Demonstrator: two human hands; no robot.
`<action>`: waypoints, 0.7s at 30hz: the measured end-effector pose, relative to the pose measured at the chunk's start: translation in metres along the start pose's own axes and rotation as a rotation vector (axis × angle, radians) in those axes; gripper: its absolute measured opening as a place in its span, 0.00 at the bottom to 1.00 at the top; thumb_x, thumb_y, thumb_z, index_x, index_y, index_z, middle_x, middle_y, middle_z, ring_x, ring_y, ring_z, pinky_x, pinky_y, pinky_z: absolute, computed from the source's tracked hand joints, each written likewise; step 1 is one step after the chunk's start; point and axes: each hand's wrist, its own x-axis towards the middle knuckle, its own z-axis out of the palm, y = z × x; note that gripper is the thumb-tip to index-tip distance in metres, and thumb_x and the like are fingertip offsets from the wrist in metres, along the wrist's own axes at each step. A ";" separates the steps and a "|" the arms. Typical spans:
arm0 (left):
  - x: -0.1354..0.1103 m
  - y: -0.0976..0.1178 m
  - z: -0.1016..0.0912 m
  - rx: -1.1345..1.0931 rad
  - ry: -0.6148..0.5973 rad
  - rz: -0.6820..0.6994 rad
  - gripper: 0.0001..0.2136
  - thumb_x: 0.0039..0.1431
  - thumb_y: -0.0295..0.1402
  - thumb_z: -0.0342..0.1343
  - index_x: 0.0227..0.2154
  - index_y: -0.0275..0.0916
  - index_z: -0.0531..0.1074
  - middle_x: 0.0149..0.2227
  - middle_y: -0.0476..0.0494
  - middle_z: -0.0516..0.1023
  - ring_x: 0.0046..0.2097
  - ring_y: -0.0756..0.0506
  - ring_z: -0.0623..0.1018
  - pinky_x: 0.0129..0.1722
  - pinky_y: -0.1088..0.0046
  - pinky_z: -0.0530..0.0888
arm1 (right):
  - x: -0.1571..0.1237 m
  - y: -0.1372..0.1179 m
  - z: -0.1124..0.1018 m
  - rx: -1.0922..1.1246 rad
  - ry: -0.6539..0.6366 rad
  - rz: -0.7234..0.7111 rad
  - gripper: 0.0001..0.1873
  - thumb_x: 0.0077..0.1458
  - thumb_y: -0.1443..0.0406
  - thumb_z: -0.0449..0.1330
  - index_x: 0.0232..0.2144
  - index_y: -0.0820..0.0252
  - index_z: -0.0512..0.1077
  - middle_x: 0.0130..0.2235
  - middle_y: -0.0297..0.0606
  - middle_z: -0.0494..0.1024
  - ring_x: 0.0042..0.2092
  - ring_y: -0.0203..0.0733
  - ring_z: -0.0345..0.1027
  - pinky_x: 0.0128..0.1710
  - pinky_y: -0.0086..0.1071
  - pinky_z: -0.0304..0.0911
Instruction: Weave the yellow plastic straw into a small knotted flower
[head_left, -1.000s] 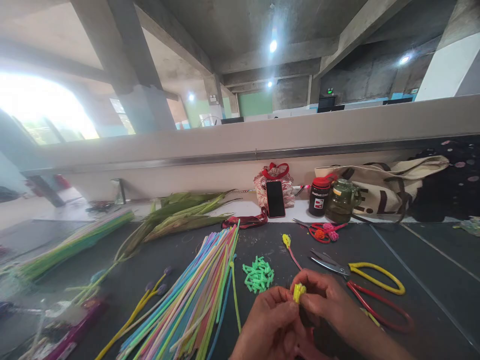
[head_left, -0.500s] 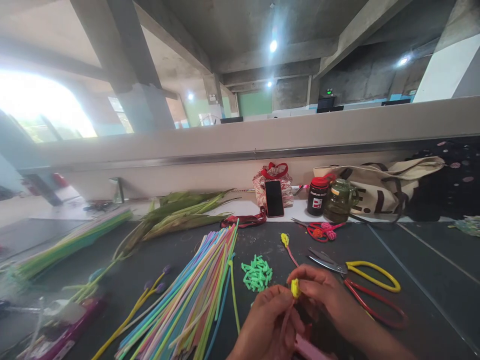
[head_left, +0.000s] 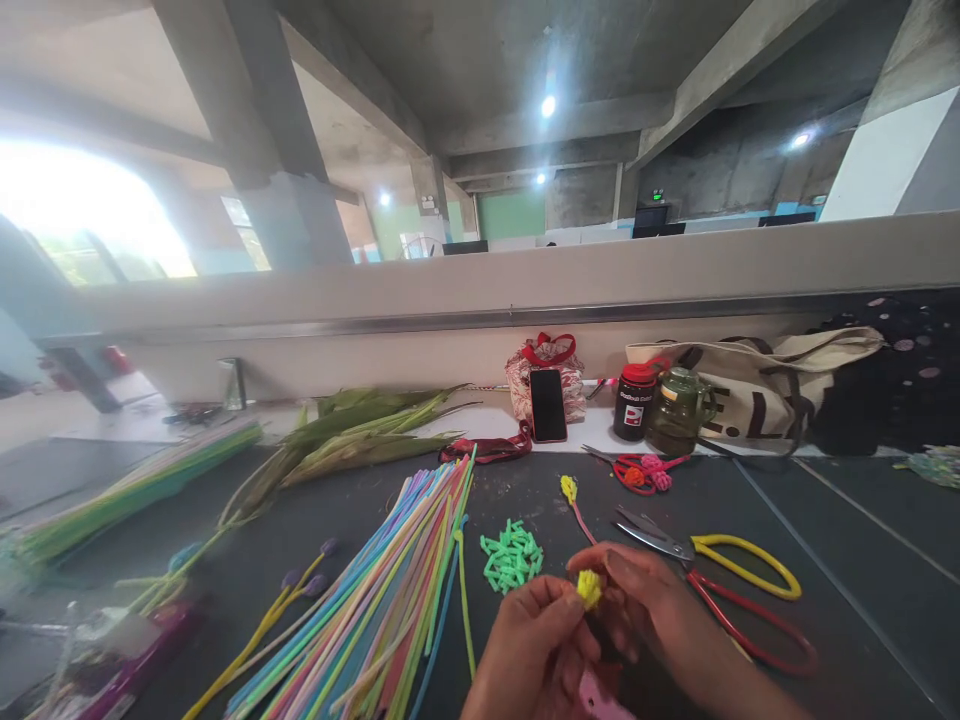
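A small yellow knotted bud, apparently made of pipe cleaner, sits between my hands low in the picture. My left hand pinches it from the left with thumb and forefinger. The curled fingers of my right hand close round its far and right side. Just beyond my fingertips, a second yellow bud on a pink stem lies on the dark table. Below my hands shows a pink piece, partly hidden. Short green pieces lie heaped left of my fingers.
Long multicoloured pipe cleaners spread to the left. Large scissors with yellow and red handles lie at right, smaller red-handled scissors behind. A phone, a black bottle, a green jug and a canvas bag line the back.
The yellow bud has turned between my fingers and shows a wider, bumpy face. My right fingers have shifted round it. The view has tipped slightly upward.
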 end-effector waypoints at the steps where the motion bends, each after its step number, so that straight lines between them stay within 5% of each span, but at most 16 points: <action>1: 0.000 0.001 -0.001 -0.005 -0.022 0.003 0.10 0.47 0.35 0.61 0.22 0.34 0.67 0.15 0.47 0.74 0.10 0.58 0.62 0.10 0.86 0.55 | 0.000 0.000 0.000 0.019 0.002 -0.014 0.21 0.56 0.52 0.51 0.35 0.64 0.73 0.19 0.29 0.68 0.18 0.29 0.57 0.15 0.22 0.52; 9: -0.004 0.004 0.002 -0.061 -0.204 -0.028 0.20 0.49 0.46 0.56 0.13 0.34 0.69 0.08 0.52 0.60 0.14 0.54 0.65 0.16 0.80 0.61 | -0.002 -0.003 0.005 0.011 -0.166 -0.061 0.15 0.49 0.62 0.63 0.39 0.62 0.70 0.26 0.33 0.75 0.23 0.29 0.61 0.21 0.22 0.54; 14: -0.013 0.011 0.005 -0.014 -0.211 -0.182 0.18 0.51 0.44 0.55 0.18 0.32 0.71 0.11 0.52 0.63 0.14 0.55 0.63 0.15 0.82 0.58 | -0.001 -0.001 0.008 -0.017 -0.194 -0.094 0.11 0.51 0.61 0.61 0.35 0.63 0.68 0.21 0.31 0.75 0.19 0.28 0.61 0.19 0.21 0.53; 17: -0.009 0.009 0.000 0.002 -0.253 -0.139 0.20 0.52 0.45 0.55 0.16 0.32 0.70 0.11 0.51 0.64 0.14 0.56 0.63 0.15 0.82 0.57 | -0.001 0.000 0.008 -0.041 -0.178 -0.110 0.12 0.51 0.60 0.61 0.34 0.62 0.68 0.20 0.29 0.73 0.19 0.28 0.61 0.18 0.21 0.52; 21: -0.002 0.003 -0.013 0.061 -0.156 -0.091 0.14 0.53 0.39 0.56 0.20 0.33 0.70 0.14 0.50 0.70 0.14 0.58 0.63 0.16 0.84 0.58 | -0.004 -0.005 0.010 -0.114 -0.119 -0.135 0.12 0.50 0.58 0.61 0.31 0.62 0.68 0.20 0.27 0.70 0.20 0.28 0.59 0.19 0.21 0.53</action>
